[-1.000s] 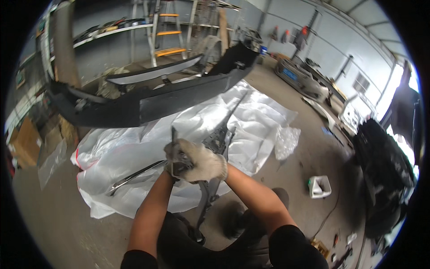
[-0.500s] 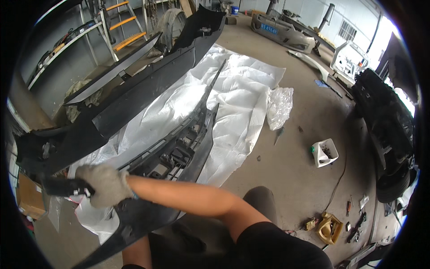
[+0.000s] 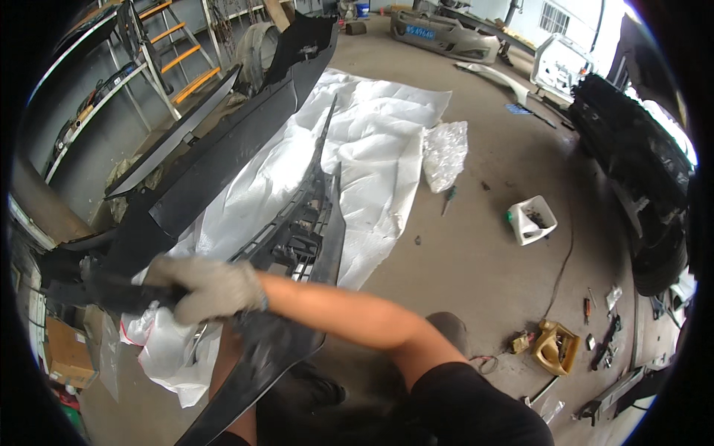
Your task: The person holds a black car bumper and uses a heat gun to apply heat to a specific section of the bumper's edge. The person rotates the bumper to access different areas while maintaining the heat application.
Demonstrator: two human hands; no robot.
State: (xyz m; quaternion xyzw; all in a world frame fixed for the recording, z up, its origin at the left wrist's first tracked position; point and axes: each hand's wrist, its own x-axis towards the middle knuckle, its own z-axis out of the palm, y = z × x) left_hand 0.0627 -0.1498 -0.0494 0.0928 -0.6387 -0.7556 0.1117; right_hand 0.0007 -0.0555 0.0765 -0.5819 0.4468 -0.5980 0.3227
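Note:
My right hand (image 3: 216, 288), in a grey work glove, reaches across to the left. Its fingers are closed around a dark, elongated part (image 3: 123, 291), blurred, whose kind I cannot make out. Below and beside it, a black plastic car bumper (image 3: 271, 346) with a grille section in its middle stands tilted over a white foam sheet (image 3: 379, 156). My left forearm (image 3: 227, 364) rises behind the near end of this bumper. The left hand itself is hidden behind the right hand and the parts.
Another long dark bumper (image 3: 223, 156) lies at left, near a shelf and an orange-stepped ladder (image 3: 178, 63). To the right are a cut white jug (image 3: 533, 221), a cut yellow jug (image 3: 556, 348), a screwdriver (image 3: 587, 311) and a large black part (image 3: 632, 178). A cardboard box (image 3: 68, 349) stands at lower left.
My right hand has shifted right and slightly up in the picture with the dark part. The near bumper end has also moved right. The whole view has turned a little.

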